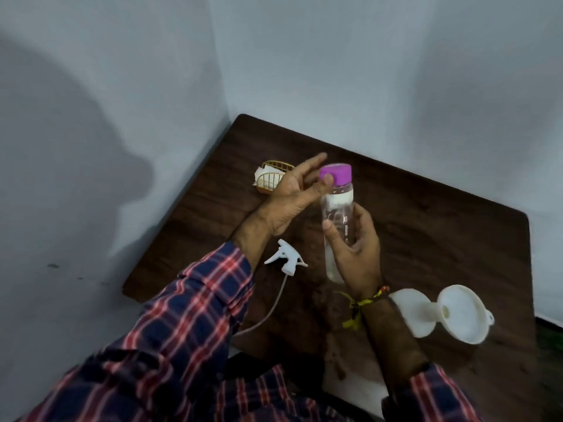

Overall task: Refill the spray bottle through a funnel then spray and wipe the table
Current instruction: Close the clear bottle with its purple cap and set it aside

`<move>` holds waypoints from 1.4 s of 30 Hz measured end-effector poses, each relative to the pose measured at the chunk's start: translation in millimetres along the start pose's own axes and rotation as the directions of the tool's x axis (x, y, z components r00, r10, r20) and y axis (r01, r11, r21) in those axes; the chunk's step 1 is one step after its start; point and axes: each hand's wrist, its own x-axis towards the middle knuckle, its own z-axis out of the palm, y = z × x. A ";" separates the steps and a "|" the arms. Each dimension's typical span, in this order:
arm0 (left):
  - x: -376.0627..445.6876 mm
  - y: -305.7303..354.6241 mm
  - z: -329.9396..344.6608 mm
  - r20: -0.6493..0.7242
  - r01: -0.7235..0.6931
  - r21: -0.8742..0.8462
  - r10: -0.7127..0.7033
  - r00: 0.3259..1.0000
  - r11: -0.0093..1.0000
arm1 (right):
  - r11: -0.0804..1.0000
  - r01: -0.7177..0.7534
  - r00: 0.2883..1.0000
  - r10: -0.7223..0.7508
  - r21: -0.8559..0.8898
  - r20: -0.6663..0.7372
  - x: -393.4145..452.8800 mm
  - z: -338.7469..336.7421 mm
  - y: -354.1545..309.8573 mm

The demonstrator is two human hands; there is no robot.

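**A:** I'm watching the right hand (355, 254) wrapping its fingers round the clear bottle (338, 214), holding it upright above the table (426, 226). The left hand (289, 197) is pressing its thumb against the purple cap (335, 173), other fingers stretched out behind it.

**B:** What's worrying you?

**A:** With only a thumb and loose fingers on the cap, I'm expecting it to slip or drop once it comes free. The funnel (457, 313) is lying on its side just right of the right wrist, over a white piece I cannot identify. The spray head (285, 260) is lying below the left wrist. Either could get knocked.
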 end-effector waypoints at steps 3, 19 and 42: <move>8.7 -37.3 -34.8 -0.323 0.047 0.153 0.005 0.947 0.987 | 0.997 0.007 0.995 -0.014 -0.078 -0.099 19.8 5.3 10.9; 33.5 -120.5 -136.1 -0.516 0.562 0.827 -0.386 0.764 0.008 | 0.996 0.038 0.980 -0.054 -0.085 -0.193 195.1 77.6 45.1; 37.7 -125.0 -136.2 -0.511 0.574 0.817 -0.396 0.763 0.051 | 0.987 0.003 0.976 -0.039 -0.163 -0.216 284.0 127.8 82.5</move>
